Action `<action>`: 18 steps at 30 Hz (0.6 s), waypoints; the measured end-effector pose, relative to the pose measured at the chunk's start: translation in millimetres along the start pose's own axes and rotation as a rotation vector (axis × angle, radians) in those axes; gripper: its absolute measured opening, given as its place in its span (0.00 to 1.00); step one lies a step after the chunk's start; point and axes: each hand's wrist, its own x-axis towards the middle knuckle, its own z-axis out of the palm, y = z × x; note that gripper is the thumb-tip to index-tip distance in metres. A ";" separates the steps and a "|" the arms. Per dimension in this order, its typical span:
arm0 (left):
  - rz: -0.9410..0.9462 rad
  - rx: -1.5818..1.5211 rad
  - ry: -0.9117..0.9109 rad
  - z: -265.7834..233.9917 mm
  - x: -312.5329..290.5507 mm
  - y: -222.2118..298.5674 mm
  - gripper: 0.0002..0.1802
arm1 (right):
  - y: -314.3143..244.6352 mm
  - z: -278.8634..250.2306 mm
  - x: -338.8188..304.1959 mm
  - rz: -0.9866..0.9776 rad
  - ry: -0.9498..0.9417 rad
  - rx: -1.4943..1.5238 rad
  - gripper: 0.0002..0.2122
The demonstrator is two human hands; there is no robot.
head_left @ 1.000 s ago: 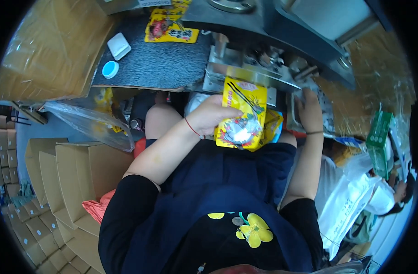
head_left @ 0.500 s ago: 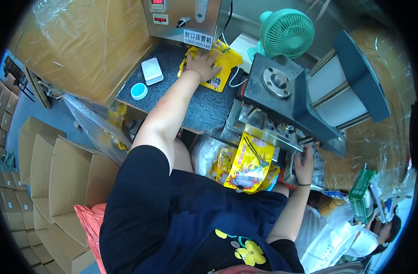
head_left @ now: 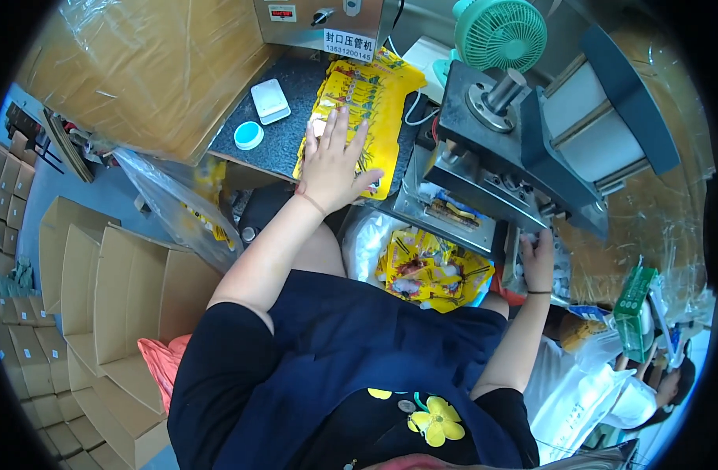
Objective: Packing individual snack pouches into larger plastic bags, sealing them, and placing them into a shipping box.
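L hand (head_left: 331, 168), grip spread apart, lay on yellow pouches (head_left: 378, 129), now fanned nearer on worktop (head_left: 284, 149); press (head_left: 523, 137) had lost its pouch, so looked unloaded. R hand (head_left: 538, 262) nr press; couldn't tell grip.

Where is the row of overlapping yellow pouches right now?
In the head view's upper middle, the overlapping yellow pouches lie on the dark tabletop left of the metal press, with the left hand over their near end.
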 end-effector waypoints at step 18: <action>-0.124 -1.336 -0.614 -42.8 -84.1 118.6 0.14 | -173.5 -21.8 -26.2 -0.308 -0.044 0.508 0.06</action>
